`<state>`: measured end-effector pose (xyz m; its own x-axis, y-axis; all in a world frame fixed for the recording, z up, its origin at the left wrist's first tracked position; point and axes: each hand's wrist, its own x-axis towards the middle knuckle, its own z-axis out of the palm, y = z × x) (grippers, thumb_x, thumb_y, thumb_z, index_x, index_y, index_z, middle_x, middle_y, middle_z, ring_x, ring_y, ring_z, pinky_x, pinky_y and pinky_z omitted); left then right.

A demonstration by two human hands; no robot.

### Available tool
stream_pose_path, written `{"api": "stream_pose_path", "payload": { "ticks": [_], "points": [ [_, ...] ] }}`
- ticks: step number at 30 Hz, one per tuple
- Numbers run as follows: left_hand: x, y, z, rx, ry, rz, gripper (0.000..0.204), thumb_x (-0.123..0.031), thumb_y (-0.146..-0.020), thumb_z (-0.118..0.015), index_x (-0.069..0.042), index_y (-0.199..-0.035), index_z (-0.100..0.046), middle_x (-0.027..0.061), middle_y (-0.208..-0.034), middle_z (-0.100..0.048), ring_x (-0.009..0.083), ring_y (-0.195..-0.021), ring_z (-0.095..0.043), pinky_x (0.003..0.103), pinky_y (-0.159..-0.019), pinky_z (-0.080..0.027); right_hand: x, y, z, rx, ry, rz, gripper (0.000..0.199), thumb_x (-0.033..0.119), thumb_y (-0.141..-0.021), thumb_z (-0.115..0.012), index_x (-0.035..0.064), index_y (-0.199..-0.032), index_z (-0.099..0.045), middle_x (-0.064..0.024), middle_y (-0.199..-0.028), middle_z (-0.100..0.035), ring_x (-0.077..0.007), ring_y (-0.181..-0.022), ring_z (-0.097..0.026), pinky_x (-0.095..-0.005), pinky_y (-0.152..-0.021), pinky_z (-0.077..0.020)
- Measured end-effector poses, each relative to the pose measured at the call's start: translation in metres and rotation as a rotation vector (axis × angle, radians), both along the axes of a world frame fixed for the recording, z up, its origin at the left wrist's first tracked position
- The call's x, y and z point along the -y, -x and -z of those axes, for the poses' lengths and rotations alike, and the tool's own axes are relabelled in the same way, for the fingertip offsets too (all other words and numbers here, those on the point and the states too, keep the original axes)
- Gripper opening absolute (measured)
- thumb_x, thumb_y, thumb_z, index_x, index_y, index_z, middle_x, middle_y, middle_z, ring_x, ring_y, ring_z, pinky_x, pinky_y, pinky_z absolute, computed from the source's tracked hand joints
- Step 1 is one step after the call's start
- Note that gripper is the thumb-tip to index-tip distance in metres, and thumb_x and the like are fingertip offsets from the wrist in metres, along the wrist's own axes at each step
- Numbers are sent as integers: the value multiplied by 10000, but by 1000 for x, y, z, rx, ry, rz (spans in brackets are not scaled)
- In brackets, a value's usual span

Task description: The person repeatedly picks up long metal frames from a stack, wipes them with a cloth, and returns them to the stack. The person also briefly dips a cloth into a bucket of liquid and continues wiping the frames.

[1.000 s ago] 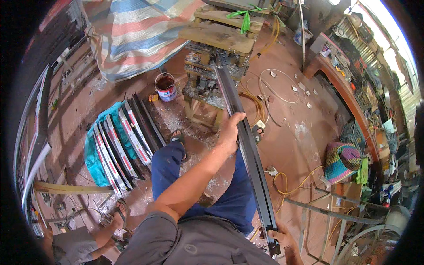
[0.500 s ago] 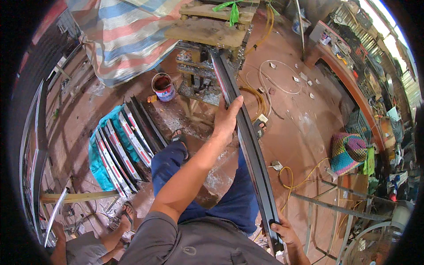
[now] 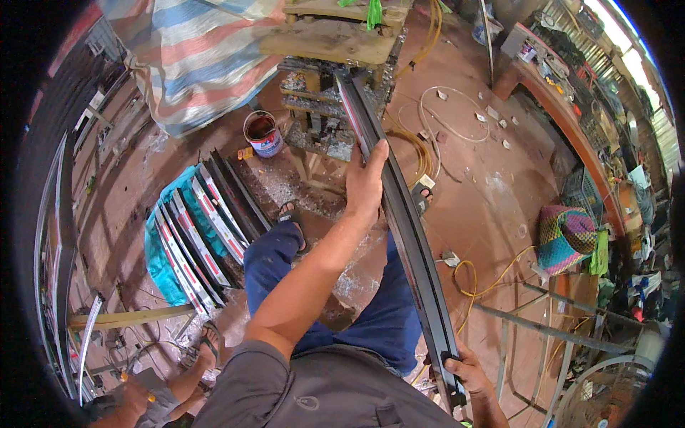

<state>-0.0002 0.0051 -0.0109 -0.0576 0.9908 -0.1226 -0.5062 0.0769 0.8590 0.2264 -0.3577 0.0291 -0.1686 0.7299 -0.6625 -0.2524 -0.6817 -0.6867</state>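
We hold a long dark metal bar with both hands, and it runs from the workbench ahead of us down past our right hip. Our left hand grips it partway along, palm on the left face and fingers curled over its upper edge, so the bar lies just right of the palm. Our right hand is closed around the near end, fingers wrapped across the underside; the tip of the bar sticks out just below them. The bar is straight, narrow and flat-sided, with a dull black finish and a thin reddish stripe near its far end.

The workbench is rough pale timber, dusted with light shavings that also lie on the red floor below. A round paint can stands open near the bench, with dark red liquid inside. To our left, a stack of similar bars, black with red-and-white strips, rests on a teal sheet. A striped tarp hangs behind them, and a woven multicoloured basket sits to our right; we cannot tell what it holds.
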Motion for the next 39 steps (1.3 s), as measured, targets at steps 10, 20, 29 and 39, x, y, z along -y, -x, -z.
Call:
{"api": "stream_pose_path", "payload": {
  "ticks": [10, 20, 29, 39],
  "points": [
    [-43, 6, 3, 45, 39, 30, 499, -418, -1039, -652, -61, -1381, -584, 36, -1142, -624, 147, -1024, -597, 336, -909, -497, -40, 7, -20, -25, -3, -26, 1000, 490, -841, -826, 69, -1623, -367, -189, -1102, -720, -206, -809, -713, -319, -701, -597],
    [-55, 10, 10, -23, 109, 23, 536, -441, -1012, -668, -87, -1399, -558, 54, -1142, -608, 184, -988, -597, 367, -872, -511, -56, 15, -21, -39, -53, -65, 999, 386, -938, -741, 90, -1706, -175, -119, -1393, -615, -172, -1178, -601, -319, -1012, -475],
    [-70, 11, 7, 2, 87, -4, 339, -458, -1019, -646, -139, -1102, -570, 55, -817, -608, 222, -646, -657, 407, -592, -596, -70, 17, -18, -42, -35, -55, 983, 374, -940, -749, 60, -1695, -204, -109, -1376, -627, -189, -1123, -637, -337, -1011, -483],
    [-67, 11, 3, 28, 85, -11, 429, -384, -1027, -670, -88, -1332, -613, 13, -1065, -612, 115, -945, -580, 306, -841, -494, -68, 16, -16, -51, 8, -29, 997, 358, -930, -763, 47, -1693, -202, -106, -1363, -633, -192, -1117, -639, -328, -982, -499]
  ]
}}
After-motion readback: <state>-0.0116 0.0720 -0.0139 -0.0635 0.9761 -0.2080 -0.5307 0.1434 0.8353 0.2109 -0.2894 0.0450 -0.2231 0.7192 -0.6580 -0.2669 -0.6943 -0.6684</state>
